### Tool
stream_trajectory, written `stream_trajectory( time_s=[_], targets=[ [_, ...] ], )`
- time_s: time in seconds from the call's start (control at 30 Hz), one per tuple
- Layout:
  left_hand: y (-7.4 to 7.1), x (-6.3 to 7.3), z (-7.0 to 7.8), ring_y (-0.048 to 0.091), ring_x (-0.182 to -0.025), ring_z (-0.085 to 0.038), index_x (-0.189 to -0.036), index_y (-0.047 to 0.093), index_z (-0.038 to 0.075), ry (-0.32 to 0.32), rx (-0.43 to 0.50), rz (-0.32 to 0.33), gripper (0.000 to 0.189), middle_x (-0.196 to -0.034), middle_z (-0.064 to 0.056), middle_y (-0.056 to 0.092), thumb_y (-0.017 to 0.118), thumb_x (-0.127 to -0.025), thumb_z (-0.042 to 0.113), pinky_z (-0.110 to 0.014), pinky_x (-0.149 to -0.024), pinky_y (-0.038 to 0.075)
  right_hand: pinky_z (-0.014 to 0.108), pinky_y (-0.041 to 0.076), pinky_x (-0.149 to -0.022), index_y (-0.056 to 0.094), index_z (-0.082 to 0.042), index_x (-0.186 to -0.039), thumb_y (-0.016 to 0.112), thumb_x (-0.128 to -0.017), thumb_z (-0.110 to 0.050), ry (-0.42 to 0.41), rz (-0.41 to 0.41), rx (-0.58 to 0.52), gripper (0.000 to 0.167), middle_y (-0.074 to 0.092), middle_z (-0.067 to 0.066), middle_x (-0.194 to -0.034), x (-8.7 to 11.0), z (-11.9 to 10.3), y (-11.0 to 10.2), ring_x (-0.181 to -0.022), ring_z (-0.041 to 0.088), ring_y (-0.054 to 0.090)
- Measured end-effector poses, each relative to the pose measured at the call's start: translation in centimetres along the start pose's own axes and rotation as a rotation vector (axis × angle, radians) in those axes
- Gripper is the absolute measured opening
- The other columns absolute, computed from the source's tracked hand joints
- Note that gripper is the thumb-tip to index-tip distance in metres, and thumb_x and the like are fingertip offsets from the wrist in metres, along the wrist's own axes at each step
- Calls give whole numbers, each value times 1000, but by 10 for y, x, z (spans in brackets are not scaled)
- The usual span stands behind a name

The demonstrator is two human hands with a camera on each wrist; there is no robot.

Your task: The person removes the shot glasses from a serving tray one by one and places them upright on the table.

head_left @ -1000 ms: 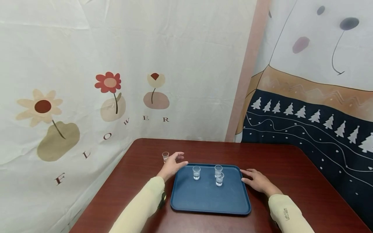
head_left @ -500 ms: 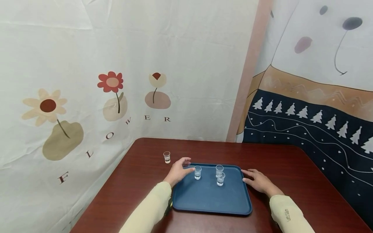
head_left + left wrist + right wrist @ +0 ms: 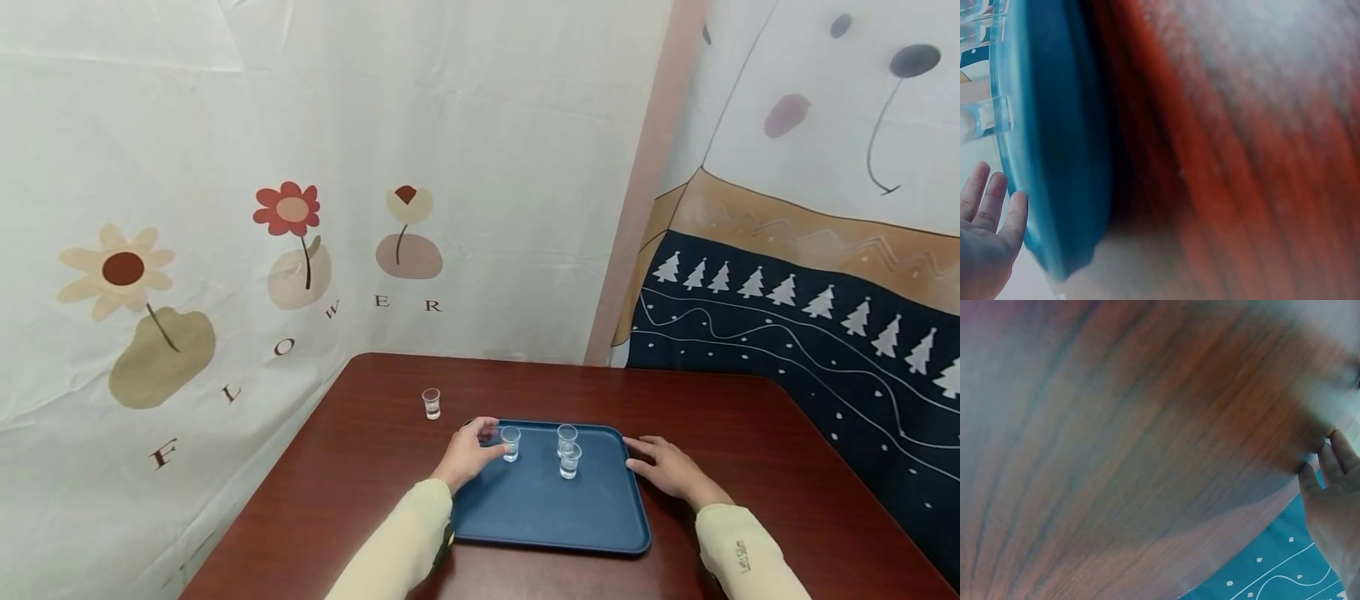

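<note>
A blue tray [image 3: 540, 515] lies on the table and bears three small clear shot glasses. My left hand [image 3: 463, 457] is at its far left part, with thumb and fingers parted around the left shot glass [image 3: 513, 439]. In the left wrist view, the fingers of my left hand [image 3: 988, 240] are fairly straight and the glass [image 3: 988, 117] stands apart from them. Two more glasses, the rear one [image 3: 567, 433] and the front one [image 3: 570, 465], stand close together on the tray. My right hand [image 3: 669, 471] rests beside the tray's right rim, its fingertips at the edge.
A fourth shot glass [image 3: 432, 405] stands on the reddish-brown table [image 3: 735, 425], beyond the tray's far left corner. Behind the table hang a pale flower-print cloth [image 3: 510, 167] and a dark cloth with white trees [image 3: 795, 350].
My left hand has moved rightward and nearer, from beside the lone glass to the left glass on the tray. The right hand has stayed by the tray's rim. The glasses stand as before.
</note>
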State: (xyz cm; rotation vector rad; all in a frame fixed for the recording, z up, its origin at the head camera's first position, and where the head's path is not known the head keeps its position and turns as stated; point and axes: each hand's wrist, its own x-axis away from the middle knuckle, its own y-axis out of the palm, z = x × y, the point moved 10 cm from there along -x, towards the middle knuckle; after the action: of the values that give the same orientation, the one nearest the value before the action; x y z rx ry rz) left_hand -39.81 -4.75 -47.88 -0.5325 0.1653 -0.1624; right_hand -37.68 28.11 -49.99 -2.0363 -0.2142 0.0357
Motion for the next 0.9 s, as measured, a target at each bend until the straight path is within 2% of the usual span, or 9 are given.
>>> stream_trajectory(
  time_s=[0.2,0.4,0.6,0.9],
  targets=[
    [8,-2,2,61,-117,-32,-132,57,2,4,-18,-17,52,-123,-15,67,76,-89,22,-50,-98,51,71,34,-104,49,-12,-147,59,-99,-38,-2,8,-3,56,41,33,-148,1,0,0,-135,56,38],
    [13,-3,5,62,-111,-28,-123,62,4,11,-53,-15,41,-115,-11,68,76,-89,21,-48,-94,52,71,33,-105,49,-13,-147,59,-99,-39,8,3,-6,56,40,32,-149,1,1,0,-136,56,37],
    [12,-4,4,63,-100,-21,-114,64,8,-2,-52,-18,29,-107,-7,70,74,-90,21,-41,-85,54,71,33,-105,49,-13,-147,59,-99,-39,16,0,-12,56,39,32,-149,0,0,0,-136,55,37],
    [9,-3,6,61,-93,-19,-111,63,7,7,-38,-21,28,-103,-9,69,75,-89,19,-37,-78,54,72,33,-105,50,-12,-147,59,-99,-39,14,5,-12,56,40,32,-149,-1,0,0,-136,56,37]
  ],
)
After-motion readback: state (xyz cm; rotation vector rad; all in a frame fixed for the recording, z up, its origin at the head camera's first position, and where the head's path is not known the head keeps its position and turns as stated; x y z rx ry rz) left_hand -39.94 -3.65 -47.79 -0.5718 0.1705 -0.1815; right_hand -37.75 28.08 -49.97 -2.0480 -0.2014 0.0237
